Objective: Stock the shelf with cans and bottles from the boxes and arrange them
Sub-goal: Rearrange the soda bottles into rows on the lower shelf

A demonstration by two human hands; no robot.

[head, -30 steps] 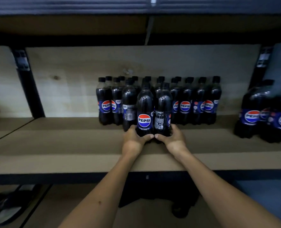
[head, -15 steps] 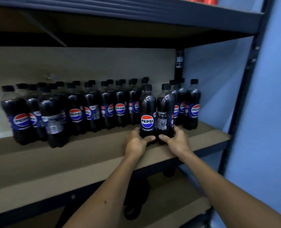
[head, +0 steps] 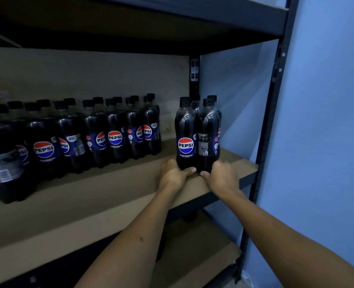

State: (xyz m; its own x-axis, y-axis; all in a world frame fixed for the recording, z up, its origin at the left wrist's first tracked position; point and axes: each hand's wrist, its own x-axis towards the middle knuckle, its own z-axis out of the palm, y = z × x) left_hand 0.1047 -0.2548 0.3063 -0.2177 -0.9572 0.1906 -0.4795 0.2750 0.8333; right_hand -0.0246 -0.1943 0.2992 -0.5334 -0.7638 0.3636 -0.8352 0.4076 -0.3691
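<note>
The shelf (head: 114,196) is a wide brown board in a dark metal frame (head: 269,113), next to a blue wall (head: 327,121), and it already carries many cola bottles. So I judge the stocking to be well advanced; what is left looks to be mainly arranging. No box and no can is visible, so I cannot say how much stock waits outside the view.

The long row of bottles (head: 114,132) fills the left and middle part of the board, two deep or more. I count about nine in its front line, with more caps behind; the exact total cannot be told in the dim light.

At the right end, apart from the row by a clear gap, stands a small group of bottles (head: 197,132). I see four caps, perhaps five: two bottles in front, the others behind them.

The left hand (head: 173,176) grips the base of the front left bottle (head: 185,134), thumb across its foot. The right hand (head: 221,176) grips the base of the front right bottle (head: 208,134) in the same way. Both bottles appear to stand on the board, near its front edge.
</note>
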